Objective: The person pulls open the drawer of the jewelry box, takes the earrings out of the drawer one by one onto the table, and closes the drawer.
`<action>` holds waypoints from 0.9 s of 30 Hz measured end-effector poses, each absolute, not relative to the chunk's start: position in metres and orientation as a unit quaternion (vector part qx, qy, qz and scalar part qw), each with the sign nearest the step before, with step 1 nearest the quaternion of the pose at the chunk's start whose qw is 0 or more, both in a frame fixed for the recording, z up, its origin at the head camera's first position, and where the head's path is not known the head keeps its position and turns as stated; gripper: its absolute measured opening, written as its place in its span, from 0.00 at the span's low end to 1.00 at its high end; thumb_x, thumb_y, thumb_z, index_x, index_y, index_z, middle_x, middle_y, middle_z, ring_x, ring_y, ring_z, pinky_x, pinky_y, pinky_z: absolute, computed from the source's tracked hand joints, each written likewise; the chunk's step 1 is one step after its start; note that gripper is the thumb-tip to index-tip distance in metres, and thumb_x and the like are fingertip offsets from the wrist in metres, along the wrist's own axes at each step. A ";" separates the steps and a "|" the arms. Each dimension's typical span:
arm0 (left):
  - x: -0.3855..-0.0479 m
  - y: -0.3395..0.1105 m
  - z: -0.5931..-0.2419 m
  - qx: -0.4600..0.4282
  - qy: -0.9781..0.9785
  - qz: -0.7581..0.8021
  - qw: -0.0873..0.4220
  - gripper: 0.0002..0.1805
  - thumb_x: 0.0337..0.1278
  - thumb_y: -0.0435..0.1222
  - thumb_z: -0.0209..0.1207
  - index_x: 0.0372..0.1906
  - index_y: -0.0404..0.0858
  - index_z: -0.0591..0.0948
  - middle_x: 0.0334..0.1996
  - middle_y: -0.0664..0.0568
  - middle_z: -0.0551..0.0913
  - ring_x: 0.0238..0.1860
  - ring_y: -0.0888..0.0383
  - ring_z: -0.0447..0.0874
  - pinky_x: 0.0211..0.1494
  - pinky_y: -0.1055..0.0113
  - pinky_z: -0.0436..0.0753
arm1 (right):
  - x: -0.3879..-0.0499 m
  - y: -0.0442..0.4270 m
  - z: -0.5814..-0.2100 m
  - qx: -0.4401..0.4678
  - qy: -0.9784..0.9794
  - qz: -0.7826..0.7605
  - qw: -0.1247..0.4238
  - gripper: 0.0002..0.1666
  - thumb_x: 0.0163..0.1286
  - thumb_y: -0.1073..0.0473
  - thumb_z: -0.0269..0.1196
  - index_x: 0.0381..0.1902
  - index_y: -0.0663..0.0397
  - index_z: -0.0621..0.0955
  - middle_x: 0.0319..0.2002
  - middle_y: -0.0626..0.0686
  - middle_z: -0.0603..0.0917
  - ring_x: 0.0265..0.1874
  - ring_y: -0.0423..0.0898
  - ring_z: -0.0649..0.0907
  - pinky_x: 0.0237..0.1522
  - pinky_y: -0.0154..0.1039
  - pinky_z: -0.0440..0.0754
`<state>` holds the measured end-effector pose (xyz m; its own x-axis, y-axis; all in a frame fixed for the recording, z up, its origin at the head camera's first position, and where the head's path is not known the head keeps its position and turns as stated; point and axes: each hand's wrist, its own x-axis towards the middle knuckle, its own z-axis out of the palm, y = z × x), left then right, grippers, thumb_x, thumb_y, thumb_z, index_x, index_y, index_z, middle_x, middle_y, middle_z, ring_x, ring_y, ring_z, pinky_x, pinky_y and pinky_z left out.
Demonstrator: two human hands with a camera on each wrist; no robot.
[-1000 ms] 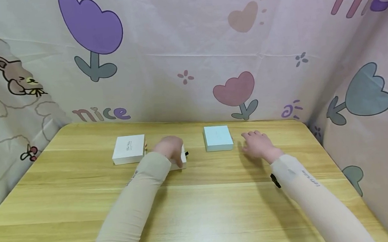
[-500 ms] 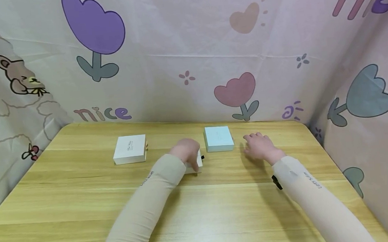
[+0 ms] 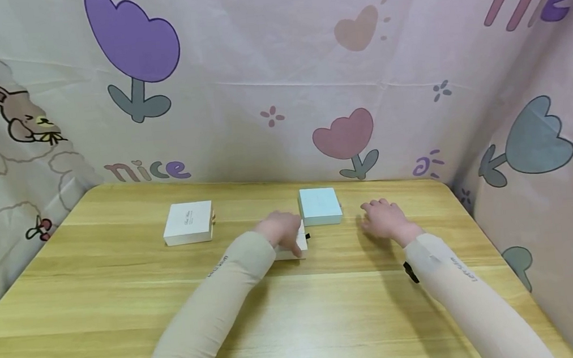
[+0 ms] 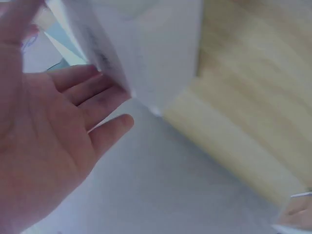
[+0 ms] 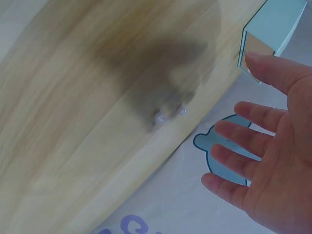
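In the head view my left hand (image 3: 282, 229) grips a small white box (image 3: 293, 253) from above, thumb on the near side. A black tab (image 3: 308, 235) sticks out of its right end. The left wrist view shows the fingers against one face of this white box (image 4: 156, 48). Just behind it stands a pale blue box (image 3: 320, 204). My right hand (image 3: 384, 220) hovers to the right of that box, fingers spread and nothing held. Below it, in the right wrist view, two tiny shiny beads (image 5: 159, 117) lie on the wood.
Another white box (image 3: 188, 223), with lettering on its lid and a gold-coloured bit on its right side, stands at the back left of the wooden table (image 3: 299, 325). A printed curtain (image 3: 235, 64) rises along the back and both sides.
My left hand has slid the white box rightward and slightly nearer me, from beside the lettered box to just in front of the pale blue one. My right hand has hardly moved.
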<state>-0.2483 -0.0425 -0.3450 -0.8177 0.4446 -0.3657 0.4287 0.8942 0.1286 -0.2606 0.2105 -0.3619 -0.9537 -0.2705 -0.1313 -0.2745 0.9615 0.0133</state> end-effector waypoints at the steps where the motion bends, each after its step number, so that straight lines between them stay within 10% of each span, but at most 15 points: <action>1: -0.247 -0.046 -0.347 0.229 0.953 0.027 0.198 0.49 0.40 0.54 0.69 0.65 0.32 0.64 0.65 0.41 0.69 0.66 0.46 0.66 0.72 0.55 0.60 | -0.260 0.211 -0.362 -0.138 0.988 0.015 0.063 0.33 0.66 0.51 0.57 0.63 0.66 0.68 0.60 0.68 0.72 0.60 0.67 0.69 0.59 0.64 0.67; 7: -0.244 -0.076 -0.364 0.248 0.952 0.062 0.170 0.68 0.37 0.61 0.67 0.73 0.32 0.40 0.74 0.39 0.33 0.75 0.44 0.31 0.75 0.50 0.39 | -0.255 0.216 -0.361 -0.141 0.988 0.008 0.063 0.32 0.65 0.52 0.59 0.61 0.66 0.70 0.59 0.68 0.73 0.59 0.67 0.70 0.58 0.63 0.67; 27: -0.243 -0.074 -0.387 0.272 0.949 0.046 0.151 0.57 0.55 0.64 0.50 0.73 0.31 0.38 0.75 0.40 0.34 0.75 0.47 0.31 0.76 0.49 0.40 | -0.252 0.186 -0.354 -0.209 0.977 -0.027 -0.008 0.20 0.64 0.53 0.61 0.47 0.62 0.81 0.43 0.59 0.85 0.43 0.57 0.81 0.46 0.54 0.77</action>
